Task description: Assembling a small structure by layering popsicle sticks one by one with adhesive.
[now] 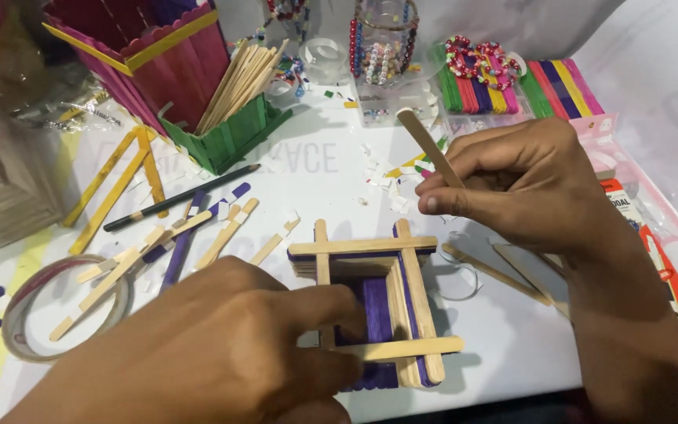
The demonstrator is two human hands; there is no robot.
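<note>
A small square frame of stacked plain and purple wooden craft sticks (378,306) is seen near the middle of the white tabletop (331,177), its near left corner hidden by the left hand (221,353), whose fingers are closed on the frame's left side. A plain wooden craft stick (431,148) is pinched upright in the right hand (519,180), just beyond the frame. The lower end of that stick is covered by the fingers. At the far left, a magenta stick box (158,55) is cut off by the picture edge, and a clear tape roll (60,306) is blurred.
</note>
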